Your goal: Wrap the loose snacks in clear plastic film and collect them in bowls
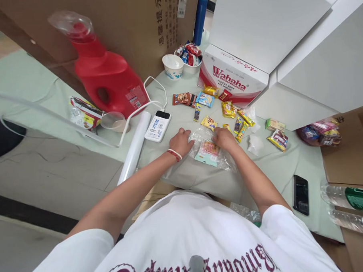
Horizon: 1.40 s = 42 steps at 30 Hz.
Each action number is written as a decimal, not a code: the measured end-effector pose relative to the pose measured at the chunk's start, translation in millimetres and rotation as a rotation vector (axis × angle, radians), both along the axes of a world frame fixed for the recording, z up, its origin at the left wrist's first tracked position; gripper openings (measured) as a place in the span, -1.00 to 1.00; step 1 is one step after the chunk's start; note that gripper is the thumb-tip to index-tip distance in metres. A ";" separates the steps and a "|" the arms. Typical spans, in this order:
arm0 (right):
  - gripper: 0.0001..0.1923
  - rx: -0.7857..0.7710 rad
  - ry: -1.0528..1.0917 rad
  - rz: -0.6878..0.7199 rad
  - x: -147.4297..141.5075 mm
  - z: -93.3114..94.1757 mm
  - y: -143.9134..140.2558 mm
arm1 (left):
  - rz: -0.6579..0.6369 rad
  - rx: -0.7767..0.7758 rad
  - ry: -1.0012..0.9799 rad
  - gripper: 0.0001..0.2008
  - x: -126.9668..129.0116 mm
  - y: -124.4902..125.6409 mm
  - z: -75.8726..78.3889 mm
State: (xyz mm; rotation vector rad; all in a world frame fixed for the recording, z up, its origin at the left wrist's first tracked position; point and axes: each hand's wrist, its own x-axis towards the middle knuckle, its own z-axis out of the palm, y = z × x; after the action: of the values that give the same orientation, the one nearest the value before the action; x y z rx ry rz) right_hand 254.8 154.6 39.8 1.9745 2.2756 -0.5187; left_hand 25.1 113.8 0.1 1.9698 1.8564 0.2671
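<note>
There, both hands (181,142) on clear bag (209,151).

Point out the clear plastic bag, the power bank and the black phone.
clear plastic bag (210,150), head view, on the packet showing through it.
power bank (157,126), head view, middle of its white face.
black phone (300,194), head view, middle of its screen.

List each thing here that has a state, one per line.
Clear bag: flat on the table, held at its top edge by both hands, a pastel packet inside.
Left hand: gripping the bag.
Right hand: gripping the bag.
Red jug: upright, capped.
Power bank: cable plugged in.
Phone: screen dark.
Paper cup: upright.
Wahaha box: flaps open.
</note>
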 end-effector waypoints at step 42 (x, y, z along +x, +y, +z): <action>-0.68 0.459 0.297 -0.221 41.6 -50.5 -158.4 | -0.358 0.207 -0.089 -0.70 69.0 -71.4 -10.1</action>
State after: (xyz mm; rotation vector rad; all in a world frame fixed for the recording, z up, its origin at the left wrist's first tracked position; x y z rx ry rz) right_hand 296.4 -3.8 -10.7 2.5375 2.5473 -0.3455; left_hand 94.0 42.4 -9.9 2.3422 1.4361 0.4428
